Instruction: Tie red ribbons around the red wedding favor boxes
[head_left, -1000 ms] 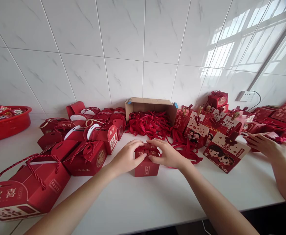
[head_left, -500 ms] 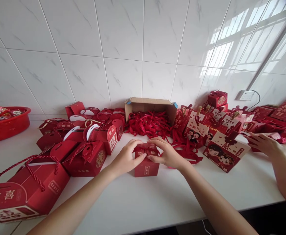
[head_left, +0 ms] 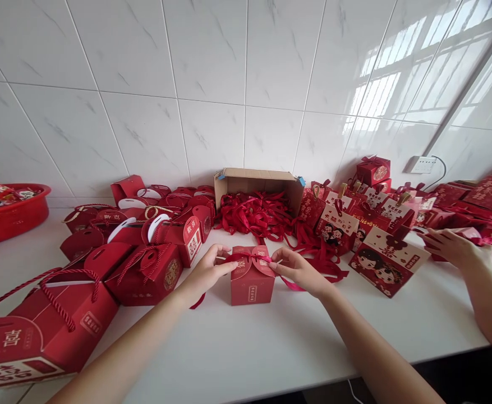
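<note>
A small red gift box with gold lettering stands upright on the white table in front of me. Across its folded top flaps runs a red ribbon, crossed in the middle. At the box's left side, my left hand pinches one end of the ribbon; a loose tail hangs below it to the table. On the right side my right hand pinches the other end between thumb and fingers, with its tail trailing to the right.
Behind the box, an open cardboard box spills red ribbons. Red boxes with rope handles crowd the left, beside a red basin. A printed box stands right, near another person's hand.
My hands have moved apart from the box's top to its two sides, drawing the ribbon ends outward. The ribbon and flaps now show plainly.
</note>
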{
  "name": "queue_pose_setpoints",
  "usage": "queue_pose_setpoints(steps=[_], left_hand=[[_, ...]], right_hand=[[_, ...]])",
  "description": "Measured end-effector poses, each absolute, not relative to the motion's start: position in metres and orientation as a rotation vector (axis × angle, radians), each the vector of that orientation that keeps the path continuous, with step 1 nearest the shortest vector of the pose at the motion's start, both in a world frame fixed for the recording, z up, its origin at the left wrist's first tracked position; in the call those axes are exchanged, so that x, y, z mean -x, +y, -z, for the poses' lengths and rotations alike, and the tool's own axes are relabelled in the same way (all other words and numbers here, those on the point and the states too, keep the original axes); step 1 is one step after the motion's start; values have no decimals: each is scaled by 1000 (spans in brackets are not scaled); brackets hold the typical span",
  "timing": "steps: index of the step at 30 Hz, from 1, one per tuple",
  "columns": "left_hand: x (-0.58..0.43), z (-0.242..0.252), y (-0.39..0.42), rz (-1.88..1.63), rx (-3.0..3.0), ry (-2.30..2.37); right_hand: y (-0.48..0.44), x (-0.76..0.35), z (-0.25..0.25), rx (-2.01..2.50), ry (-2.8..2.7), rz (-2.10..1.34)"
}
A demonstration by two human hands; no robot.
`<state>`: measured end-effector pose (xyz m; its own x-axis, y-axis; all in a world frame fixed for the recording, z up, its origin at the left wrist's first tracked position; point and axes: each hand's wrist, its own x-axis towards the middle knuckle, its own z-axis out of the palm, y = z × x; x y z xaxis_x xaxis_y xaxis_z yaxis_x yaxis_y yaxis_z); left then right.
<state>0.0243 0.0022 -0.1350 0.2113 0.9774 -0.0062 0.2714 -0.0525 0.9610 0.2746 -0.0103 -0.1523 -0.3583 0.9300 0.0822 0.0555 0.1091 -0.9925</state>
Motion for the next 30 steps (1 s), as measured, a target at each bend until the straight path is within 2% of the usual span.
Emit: queue_pose_setpoints(steps=[14, 30], left_hand=[[-24, 137, -3, -806, -1398, 1174], [-19, 137, 2, -894, -1558, 1276]], right_hand=[[-6, -270, 164, 1018, -1401, -1568], [-12, -274, 151, 1203, -1461, -1347]])
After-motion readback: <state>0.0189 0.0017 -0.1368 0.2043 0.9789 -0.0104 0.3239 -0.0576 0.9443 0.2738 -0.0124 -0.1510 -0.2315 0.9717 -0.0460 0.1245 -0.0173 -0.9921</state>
